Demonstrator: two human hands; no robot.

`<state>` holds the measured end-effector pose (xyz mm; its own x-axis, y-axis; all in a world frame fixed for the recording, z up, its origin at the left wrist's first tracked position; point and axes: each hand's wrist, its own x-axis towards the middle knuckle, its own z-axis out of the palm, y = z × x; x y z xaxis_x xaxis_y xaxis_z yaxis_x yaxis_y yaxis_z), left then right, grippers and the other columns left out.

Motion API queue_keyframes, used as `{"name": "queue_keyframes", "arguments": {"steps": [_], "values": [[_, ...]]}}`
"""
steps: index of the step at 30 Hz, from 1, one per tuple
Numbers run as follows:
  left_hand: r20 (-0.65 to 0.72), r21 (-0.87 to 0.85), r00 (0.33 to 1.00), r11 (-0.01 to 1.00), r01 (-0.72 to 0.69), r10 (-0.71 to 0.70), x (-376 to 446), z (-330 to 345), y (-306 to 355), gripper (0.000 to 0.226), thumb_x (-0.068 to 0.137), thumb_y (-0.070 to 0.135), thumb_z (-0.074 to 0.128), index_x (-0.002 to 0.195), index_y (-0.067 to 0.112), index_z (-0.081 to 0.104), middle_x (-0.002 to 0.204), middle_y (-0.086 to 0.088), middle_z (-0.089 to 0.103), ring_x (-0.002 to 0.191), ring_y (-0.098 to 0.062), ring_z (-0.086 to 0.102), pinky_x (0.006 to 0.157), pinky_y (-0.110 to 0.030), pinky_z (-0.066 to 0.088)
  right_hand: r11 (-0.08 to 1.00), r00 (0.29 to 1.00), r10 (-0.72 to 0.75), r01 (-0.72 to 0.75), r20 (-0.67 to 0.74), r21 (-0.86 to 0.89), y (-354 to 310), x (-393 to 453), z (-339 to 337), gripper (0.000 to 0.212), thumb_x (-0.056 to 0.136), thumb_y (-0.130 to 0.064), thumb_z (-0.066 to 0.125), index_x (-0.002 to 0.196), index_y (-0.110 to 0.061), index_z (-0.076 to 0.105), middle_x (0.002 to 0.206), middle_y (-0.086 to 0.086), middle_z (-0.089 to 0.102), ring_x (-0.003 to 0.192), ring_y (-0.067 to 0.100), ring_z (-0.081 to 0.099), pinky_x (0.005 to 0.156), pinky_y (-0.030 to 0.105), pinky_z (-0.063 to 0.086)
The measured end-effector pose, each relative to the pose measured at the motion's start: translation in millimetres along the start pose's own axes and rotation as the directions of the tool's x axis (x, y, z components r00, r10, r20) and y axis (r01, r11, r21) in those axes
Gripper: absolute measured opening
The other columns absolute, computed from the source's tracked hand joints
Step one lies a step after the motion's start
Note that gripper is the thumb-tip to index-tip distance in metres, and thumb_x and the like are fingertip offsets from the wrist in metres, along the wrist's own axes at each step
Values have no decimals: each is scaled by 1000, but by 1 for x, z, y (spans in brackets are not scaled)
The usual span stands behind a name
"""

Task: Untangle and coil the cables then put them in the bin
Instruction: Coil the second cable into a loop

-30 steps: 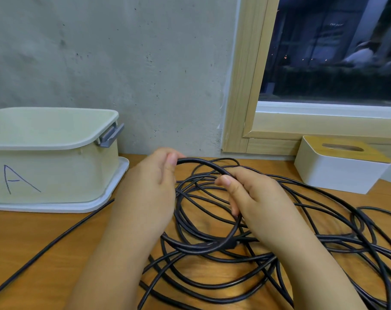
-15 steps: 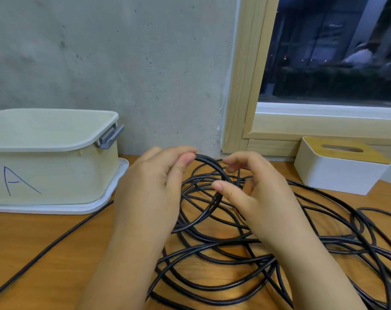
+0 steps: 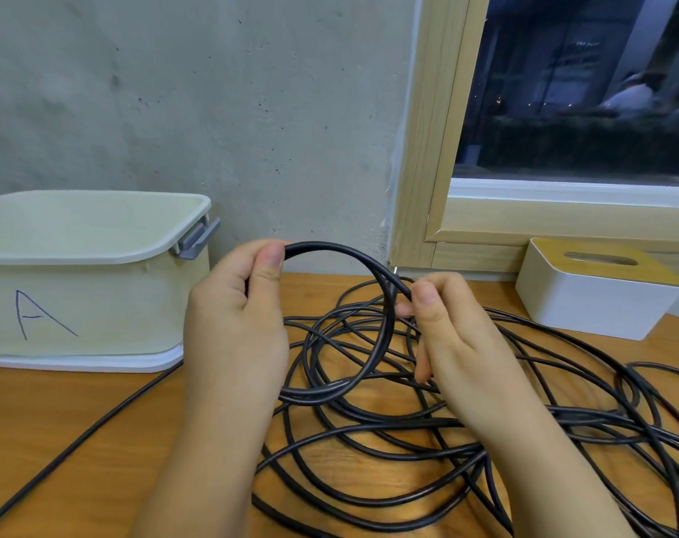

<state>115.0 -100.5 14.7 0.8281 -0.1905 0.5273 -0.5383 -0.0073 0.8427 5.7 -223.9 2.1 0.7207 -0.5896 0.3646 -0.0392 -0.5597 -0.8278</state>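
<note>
Black rubbery cable [image 3: 380,343] fills the space between my hands: a few turns are gathered into a small round coil, lifted off the wooden table [image 3: 58,421]. My left hand [image 3: 237,328] grips the top of that coil, thumb pressed over the strands and fingers curled behind. My right hand [image 3: 458,343] pinches the next stretch of cable between thumb and forefinger, just beside the coil's right edge.

By my reckoning the job is barely begun. Only these few loops are formed; most of the cable lies in a loose tangle [image 3: 485,440] sprawled across the table to my right, overlapping itself many times, and one long strand [image 3: 78,448] runs off toward the lower left corner. Whether this is one cable or several I cannot tell from the knot. Nothing seems to be in the bin [image 3: 97,304] yet, though its inside is hidden from me.

It stands well to the left against a rough grey concrete wall [image 3: 252,110]: cream plastic, rounded corners, a grey handle, an "A" inked on its front. A white box with a wooden slotted lid [image 3: 602,289] sits at the far right under the pale wood window frame [image 3: 427,149].
</note>
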Motion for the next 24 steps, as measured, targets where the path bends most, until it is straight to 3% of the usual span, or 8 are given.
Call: {"name": "queue_keyframes", "arguments": {"steps": [3,6,8,12,16,18,21,24], "values": [[18,-5,999,999,-36,36,-1,2,2,22,96,30,46,84,44,59,66,23,61,66,12,53,59,-1,37,996,996,87,-87,22,28,-3,0,1,44,78,-61,26,102,-31,48,76,-9,60,50,4,57,53,15,43],[31,-18,999,999,-44,45,-2,4,1,21,96,29,47,87,42,60,74,39,59,76,17,54,63,2,35,991,993,97,-102,61,87,-4,0,4,19,95,-45,31,104,-42,47,94,-16,67,47,8,57,54,15,43],[24,-50,999,998,-39,40,-2,5,1,22,96,30,46,86,43,61,72,36,60,75,14,55,62,1,36,987,993,83,-93,84,132,-6,1,4,21,99,-35,33,106,-38,53,91,-20,69,44,5,51,47,11,39],[40,-120,999,993,-6,11,-3,6,-1,25,97,33,44,86,42,64,52,25,53,52,2,48,55,-20,37,985,996,58,-68,61,160,-6,2,3,30,99,-32,34,93,-22,62,47,-14,50,41,4,36,43,14,31],[103,-81,995,997,14,-6,-3,7,-1,24,97,35,40,88,44,61,58,13,52,52,-8,46,57,-40,50,995,1000,15,-15,6,96,-5,3,5,24,99,-32,33,97,-39,56,71,-17,58,52,-1,46,50,13,32],[162,-23,986,999,-30,33,-3,7,-1,22,95,35,38,90,42,59,70,5,54,56,-12,49,57,-28,47,999,1000,-18,18,8,42,-4,3,3,24,98,-33,32,108,-43,52,78,-18,58,58,-5,50,53,13,32],[277,88,950,981,-172,142,-2,4,-4,22,95,40,38,103,42,59,81,22,59,83,7,54,66,-4,38,991,995,-89,92,34,-102,-3,3,-2,27,96,-37,30,113,-45,50,83,-24,56,70,-6,52,56,12,35],[375,180,897,931,-317,233,-2,5,-7,31,95,39,40,118,39,60,94,22,57,92,4,53,73,-6,38,967,986,-137,155,100,-202,-5,2,-3,27,93,-42,28,110,-47,49,87,-29,53,78,-7,51,62,10,36]]}}
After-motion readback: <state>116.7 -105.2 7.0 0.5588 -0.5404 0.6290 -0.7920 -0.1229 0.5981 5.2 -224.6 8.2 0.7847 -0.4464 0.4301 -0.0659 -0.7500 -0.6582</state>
